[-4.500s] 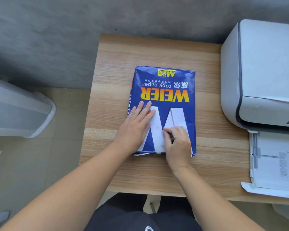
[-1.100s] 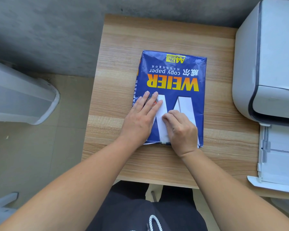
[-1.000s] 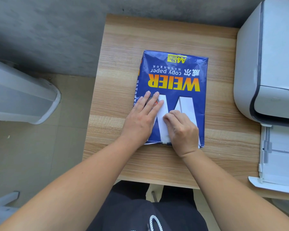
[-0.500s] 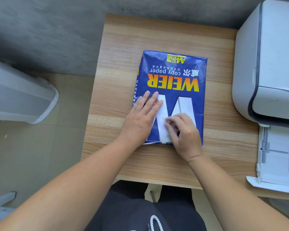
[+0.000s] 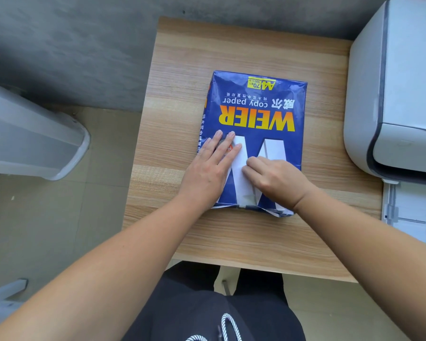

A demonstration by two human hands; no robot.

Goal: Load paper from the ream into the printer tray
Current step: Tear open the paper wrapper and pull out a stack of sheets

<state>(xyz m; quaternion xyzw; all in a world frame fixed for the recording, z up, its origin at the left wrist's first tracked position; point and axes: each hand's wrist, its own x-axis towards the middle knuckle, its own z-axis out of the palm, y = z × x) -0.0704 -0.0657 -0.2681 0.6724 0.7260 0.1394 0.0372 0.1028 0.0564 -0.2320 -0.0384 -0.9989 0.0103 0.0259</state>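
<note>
still wrapped, the ream (image 5: 255,134) lies mid-table (image 5: 182,70), left of the printer (image 5: 399,94).
a dense, heavy block in slick wrapper is judged; left hand (image 5: 207,173) is pressed flat, right hand (image 5: 276,180) curled, fingertips at the wrapper; best opened at the loose near flap.

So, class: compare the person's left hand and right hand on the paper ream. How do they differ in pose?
The left hand lies flat with fingers stretched out; the right hand is curled, fingertips bent onto the wrapper. The left hand sits by the ream's left edge; the right hand sits nearer its right side. Both rest on the ream's near end, bare.
</note>
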